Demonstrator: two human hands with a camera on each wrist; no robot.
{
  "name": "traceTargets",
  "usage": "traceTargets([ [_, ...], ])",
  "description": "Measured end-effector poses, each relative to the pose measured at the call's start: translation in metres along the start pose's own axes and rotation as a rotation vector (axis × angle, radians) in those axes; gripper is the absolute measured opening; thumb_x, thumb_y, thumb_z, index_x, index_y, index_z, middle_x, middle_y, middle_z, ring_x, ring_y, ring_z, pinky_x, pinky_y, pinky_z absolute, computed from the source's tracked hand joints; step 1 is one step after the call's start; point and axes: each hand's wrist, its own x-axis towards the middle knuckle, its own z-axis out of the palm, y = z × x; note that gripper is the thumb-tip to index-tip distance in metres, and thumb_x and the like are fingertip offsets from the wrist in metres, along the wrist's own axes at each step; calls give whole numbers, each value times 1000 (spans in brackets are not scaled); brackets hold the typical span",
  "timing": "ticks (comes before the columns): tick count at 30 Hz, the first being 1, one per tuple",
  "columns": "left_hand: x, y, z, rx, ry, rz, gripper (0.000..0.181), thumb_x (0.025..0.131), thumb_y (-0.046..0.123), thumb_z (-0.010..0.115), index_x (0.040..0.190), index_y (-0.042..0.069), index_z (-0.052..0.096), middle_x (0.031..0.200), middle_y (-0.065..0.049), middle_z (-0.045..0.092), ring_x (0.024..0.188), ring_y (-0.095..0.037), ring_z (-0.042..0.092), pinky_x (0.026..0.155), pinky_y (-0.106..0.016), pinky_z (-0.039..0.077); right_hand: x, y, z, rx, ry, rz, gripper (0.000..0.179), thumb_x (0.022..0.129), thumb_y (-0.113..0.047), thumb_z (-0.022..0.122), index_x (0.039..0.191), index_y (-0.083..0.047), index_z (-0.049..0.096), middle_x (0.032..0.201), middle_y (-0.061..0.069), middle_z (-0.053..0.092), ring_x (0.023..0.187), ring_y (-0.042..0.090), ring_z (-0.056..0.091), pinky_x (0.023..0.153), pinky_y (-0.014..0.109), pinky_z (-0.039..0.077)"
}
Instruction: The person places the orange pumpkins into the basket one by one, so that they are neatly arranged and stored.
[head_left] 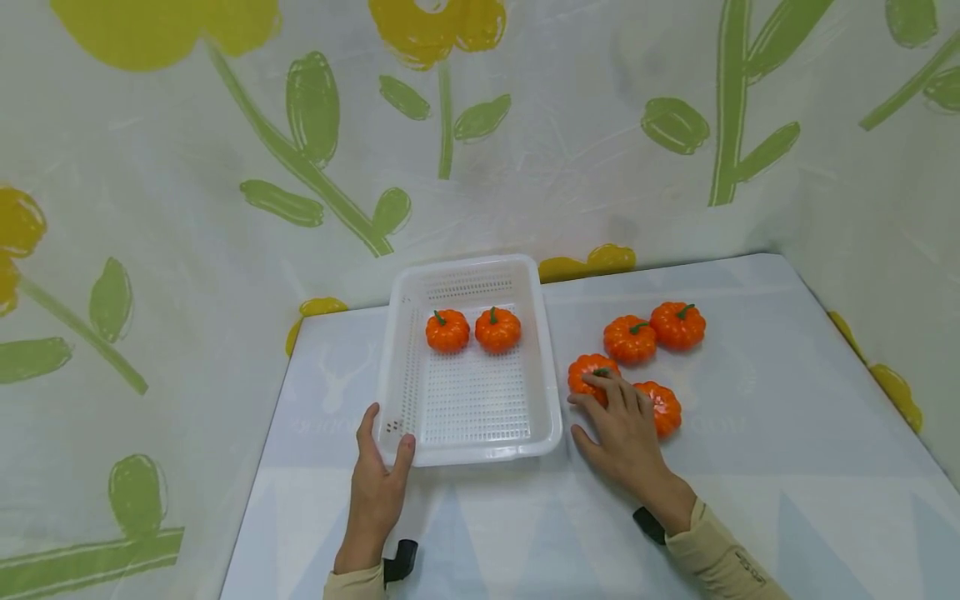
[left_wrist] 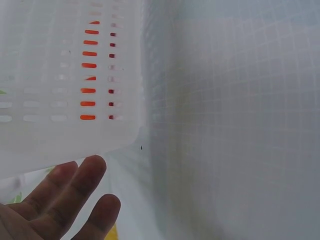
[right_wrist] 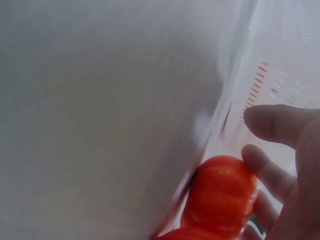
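Observation:
A white perforated basket (head_left: 472, 457) stands on the table and holds two small orange pumpkins, a left one (head_left: 447, 332) and a right one (head_left: 498, 330), both with green stems. My left hand (head_left: 375, 492) spans the basket's near left corner, fingers fairly straight along the outside and thumb at the front rim. Right of the basket, my right hand (head_left: 622, 425) reaches over a third pumpkin (head_left: 588, 371). Its fingertips are at that pumpkin's top and side, while the thumb (right_wrist: 272, 122) stays apart from it. Another pumpkin (head_left: 664, 410) is partly hidden behind this hand.
Two more pumpkins, one nearer (head_left: 628, 340) and one farther (head_left: 678, 326), sit side by side farther back on the right. The pale table (head_left: 750, 467) meets a flower-printed wall covering (head_left: 555, 167) at its back edge.

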Motion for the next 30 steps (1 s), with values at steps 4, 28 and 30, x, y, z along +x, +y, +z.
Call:
traceTargets([
  [4,-1,-2,0,-8,1,-4,74,89,53,52,147,39,7,143,3,36,119,-22,46,96,-52,41,0,0,1,2,10,-12,38,77,-34,70,112,-22,63,138,6,40,127,31,28,97,51,23],
  [28,2,-4,0,-55,4,18,70,92,43,54,146,40,9,142,5,37,120,-20,45,99,-50,39,3,-1,1,-8,18,-23,36,77,-33,69,111,-24,62,137,6,40,128,33,28,95,52,24],
  [30,2,-4,0,-58,4,16,70,93,42,54,146,39,9,142,5,37,120,-19,45,99,-50,39,3,-1,1,-11,12,-19,36,77,-33,69,111,-24,62,137,6,40,127,32,28,95,51,23],
])
